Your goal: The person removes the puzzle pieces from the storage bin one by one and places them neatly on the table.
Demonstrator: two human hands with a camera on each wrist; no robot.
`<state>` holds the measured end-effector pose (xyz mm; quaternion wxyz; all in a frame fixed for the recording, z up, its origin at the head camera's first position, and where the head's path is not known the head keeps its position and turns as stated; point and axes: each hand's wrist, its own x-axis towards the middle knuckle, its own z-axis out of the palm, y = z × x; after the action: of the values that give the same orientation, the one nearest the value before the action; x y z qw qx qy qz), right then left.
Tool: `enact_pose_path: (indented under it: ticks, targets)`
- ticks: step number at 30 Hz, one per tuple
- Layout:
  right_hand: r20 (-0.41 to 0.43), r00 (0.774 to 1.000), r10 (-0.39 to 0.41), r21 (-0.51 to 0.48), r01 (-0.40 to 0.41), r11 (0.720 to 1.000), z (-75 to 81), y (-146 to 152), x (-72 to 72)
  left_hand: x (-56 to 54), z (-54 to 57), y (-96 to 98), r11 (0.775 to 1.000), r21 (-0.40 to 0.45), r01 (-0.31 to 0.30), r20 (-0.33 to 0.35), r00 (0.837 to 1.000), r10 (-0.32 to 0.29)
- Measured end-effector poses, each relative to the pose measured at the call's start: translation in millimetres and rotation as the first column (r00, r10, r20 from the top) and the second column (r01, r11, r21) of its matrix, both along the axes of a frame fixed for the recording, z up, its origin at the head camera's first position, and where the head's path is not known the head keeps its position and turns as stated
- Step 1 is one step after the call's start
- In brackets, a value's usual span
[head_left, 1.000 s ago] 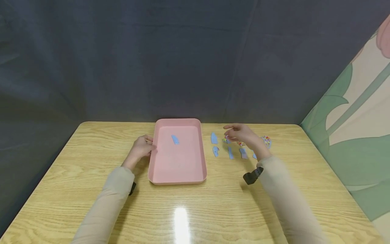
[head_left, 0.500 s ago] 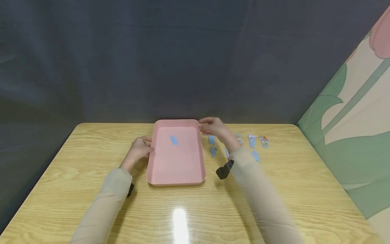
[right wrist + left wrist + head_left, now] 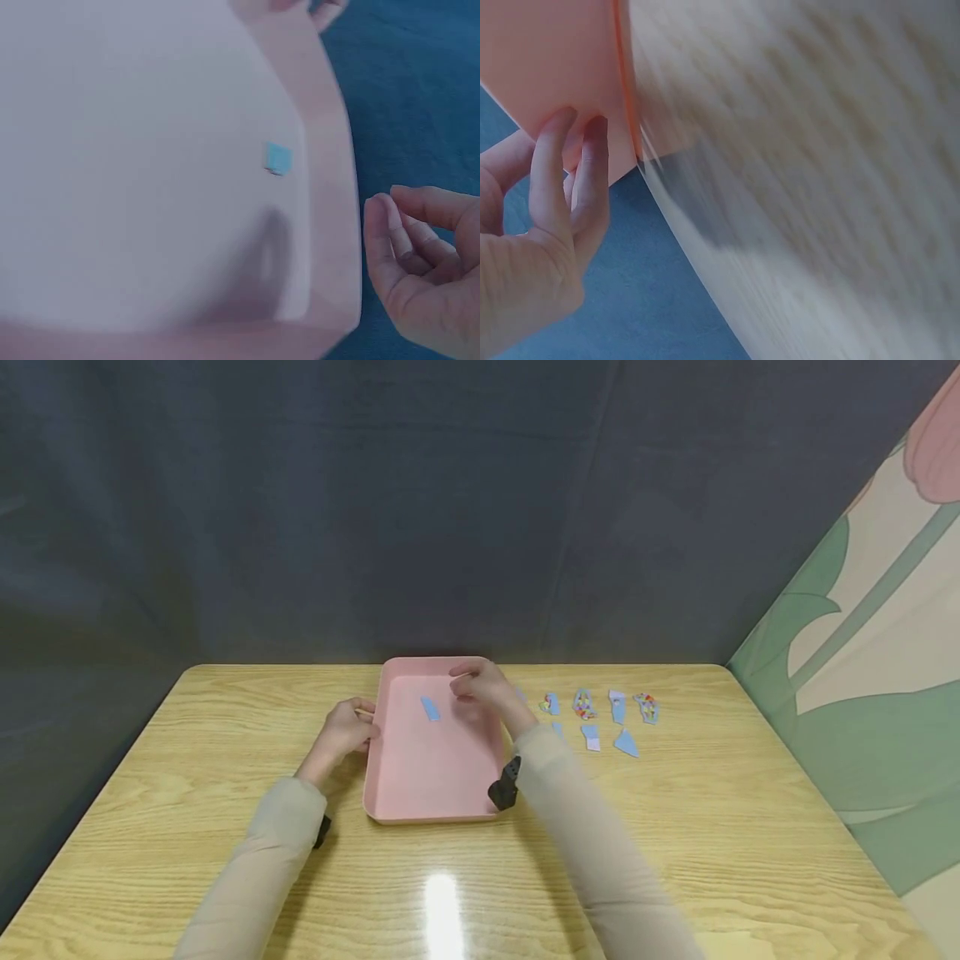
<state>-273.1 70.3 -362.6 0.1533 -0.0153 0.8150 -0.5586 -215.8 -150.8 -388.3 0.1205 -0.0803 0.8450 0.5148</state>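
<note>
A shallow pink tray [image 3: 427, 777] lies on the table, with one blue puzzle-like piece [image 3: 430, 708] on its floor; the right wrist view catches this blue piece [image 3: 278, 158] too. My left hand [image 3: 343, 727] holds the tray's left wall. Two of its fingers [image 3: 551, 169] rest on the wall's outer face. Over the tray's upper right part hovers my right hand [image 3: 483, 685], to the right of the blue piece. Its fingers bend, with thumb and index tips close together in the right wrist view. Whether a small piece sits between them cannot be seen.
Right of the tray, several flat pieces lie in two rough rows, some plain blue like this triangle-like piece [image 3: 626, 743], some multicoloured like this one [image 3: 647, 708]. A dark curtain [image 3: 465, 510] hangs behind the wooden table [image 3: 262, 710].
My right hand has moved left, from above the loose pieces across the tray's right wall to over its inside. My left hand stays at the tray's left wall.
</note>
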Motion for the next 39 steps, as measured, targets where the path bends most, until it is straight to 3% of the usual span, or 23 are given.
enact_pose_path:
  ticks: [7, 15, 24, 32, 39]
  targets:
    - [-0.027, 1.000, -0.015, -0.001, 0.015, 1.000, -18.2, -13.0, 2.5, 2.5, 0.0, 3.7, 1.000, 0.025, -0.003, 0.021, 1.000, 0.003]
    - [-0.014, 0.996, 0.086, 0.087, -0.085, 0.993, -23.7, -19.3, 9.1, 5.1, 0.9, 6.5, 0.999, 0.029, -0.017, 0.021, 1.000, 0.017]
    - [-0.047, 0.993, 0.111, 0.190, -0.100, 0.977, -31.8, -15.9, 3.3, 5.0, 1.3, 7.9, 0.999, 0.029, -0.026, 0.027, 0.999, 0.025]
    - [-0.119, 0.961, 0.251, 0.360, -0.194, 0.913, -37.4, -16.9, 3.3, 4.6, 0.1, 9.9, 1.000, 0.027, -0.014, 0.047, 0.999, 0.013]
    - [-0.169, 0.937, 0.305, 0.444, -0.204, 0.872, -45.7, -22.9, 0.5, 4.2, -0.8, 9.5, 1.000, 0.025, -0.009, 0.046, 0.999, 0.007]
